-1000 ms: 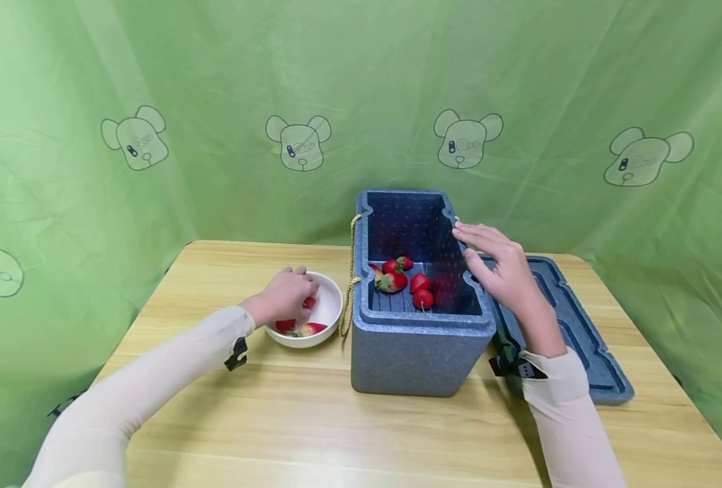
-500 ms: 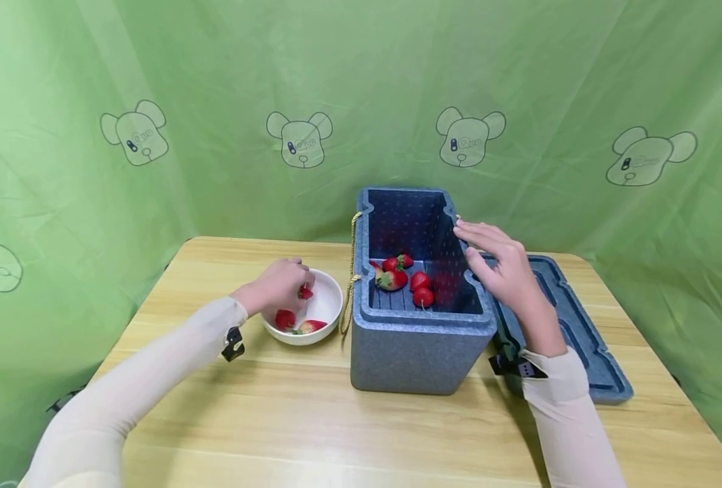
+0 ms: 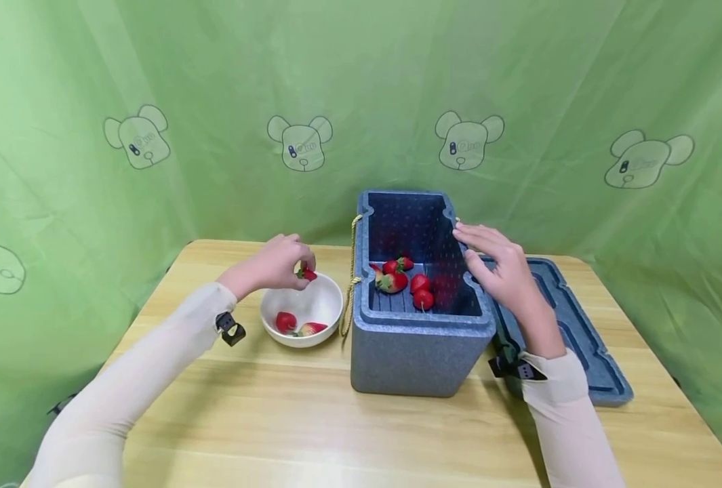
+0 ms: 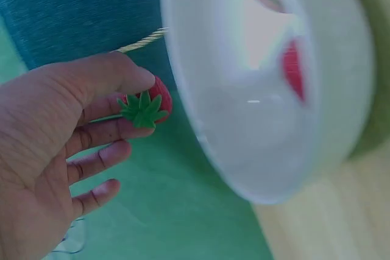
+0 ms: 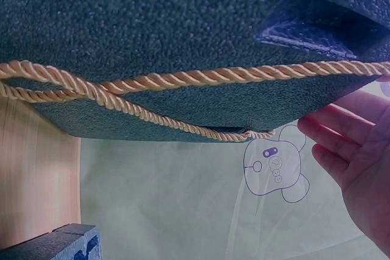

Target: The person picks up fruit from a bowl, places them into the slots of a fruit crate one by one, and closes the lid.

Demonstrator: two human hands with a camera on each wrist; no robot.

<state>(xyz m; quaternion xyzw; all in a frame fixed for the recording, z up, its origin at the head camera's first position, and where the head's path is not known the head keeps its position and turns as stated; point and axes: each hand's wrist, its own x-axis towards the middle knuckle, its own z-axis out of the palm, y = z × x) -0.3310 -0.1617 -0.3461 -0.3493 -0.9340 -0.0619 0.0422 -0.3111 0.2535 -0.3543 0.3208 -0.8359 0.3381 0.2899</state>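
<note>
The left hand pinched one strawberry between thumb and fingers, near the bowl's far rim. Two others lay in the bowl, not yet lifted; several were already inside the box. The right hand, fingers extended, rested at the box's edge.

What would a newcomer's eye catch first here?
Red strawberries probably win, inside the open rectangular grey-blue box, right of centre in the head view. Next comes the left hand, pinching a leafy red strawberry near the round white bowl. Behind hangs a green curtain with cartoon animal faces.
</note>
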